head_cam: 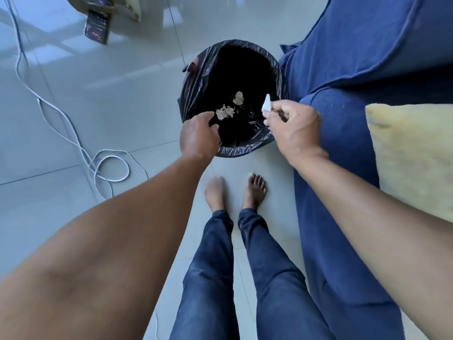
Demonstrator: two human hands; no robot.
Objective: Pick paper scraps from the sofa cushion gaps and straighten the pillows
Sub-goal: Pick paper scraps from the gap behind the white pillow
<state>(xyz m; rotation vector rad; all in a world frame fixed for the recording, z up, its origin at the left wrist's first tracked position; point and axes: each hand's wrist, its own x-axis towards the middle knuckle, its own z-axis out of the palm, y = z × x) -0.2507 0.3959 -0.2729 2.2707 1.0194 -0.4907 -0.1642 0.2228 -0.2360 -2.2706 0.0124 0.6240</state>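
A bin lined with a black bag stands on the floor beside the blue sofa. Several crumpled paper scraps lie at its bottom. My right hand pinches a small white paper scrap over the bin's right rim. My left hand hovers over the bin's near-left rim with fingers curled downward; what the fingertips hold or touch is hidden. A yellow pillow lies on the sofa seat at the right.
My bare feet stand on the pale tiled floor just in front of the bin. A white cable loops across the floor to the left. A dark box sits far left at the top.
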